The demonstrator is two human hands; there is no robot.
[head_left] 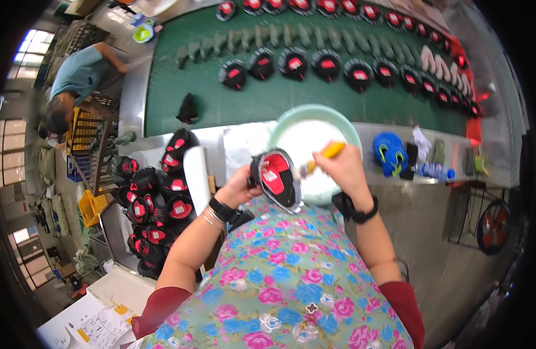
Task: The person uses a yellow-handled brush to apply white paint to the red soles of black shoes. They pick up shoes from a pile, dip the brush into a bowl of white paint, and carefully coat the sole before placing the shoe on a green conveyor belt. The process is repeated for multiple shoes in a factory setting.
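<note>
At a bench beside a green conveyor (233, 104), I watch my left hand (240, 187) grip a black-and-red shoe upper (275, 177) by its left edge, fingers curled round the rim and closed on it. It is held up in front of my chest, just over the near lip of a pale green bowl (285, 119) of white paste, its opening turned toward me.

My right hand (342, 168) is closed round a yellow-handled brush (327, 152), pinching the handle, with the bristle end lying against the upper's right side.

I judge the upper light and soft, a thing that would fold if squeezed in the middle; the firmer rim is the place to hold it, clear of the side the brush is touching, which looks likely to be wet and slippery.

To my left a pile of uppers (154, 203) of the same kind lies heaped beside a white roll (196, 171). On the belt more uppers sit in rows, with a line of grey soles (291, 36) behind them. A blue object (390, 154) lies to the right of the bowl. Another person (76, 78) in a blue shirt bends at the belt's far left end.
</note>
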